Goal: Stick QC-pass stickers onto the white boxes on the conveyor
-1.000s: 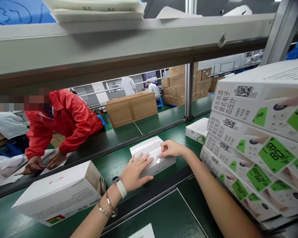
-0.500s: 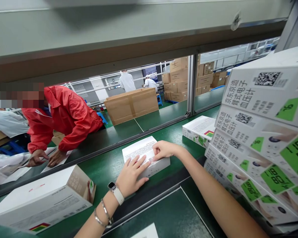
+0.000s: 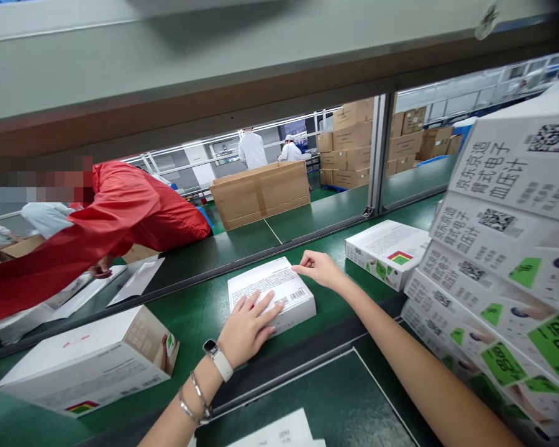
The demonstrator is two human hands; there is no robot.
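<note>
A white printed box [image 3: 265, 279] lies flat on the green conveyor [image 3: 195, 304], its text and barcode side up. My left hand [image 3: 249, 326], with a watch and bracelets at the wrist, rests spread on the box's near left part. Just above the box's far right corner is my right hand [image 3: 317, 268], its thumb and index finger pinched together; whatever may be between them is too small to make out.
A tall white box [image 3: 93, 360] stands at left, another flat one [image 3: 386, 245] at right. Stacked boxes [image 3: 503, 217] rise beside my right arm. A person in red [image 3: 153, 205] leans over the far belt. An overhead panel [image 3: 214, 56] spans the top.
My right hand has lifted off the box's right part toward its far corner, uncovering a barcode. My left hand stays put. The person in red has stretched an arm across to the left.
</note>
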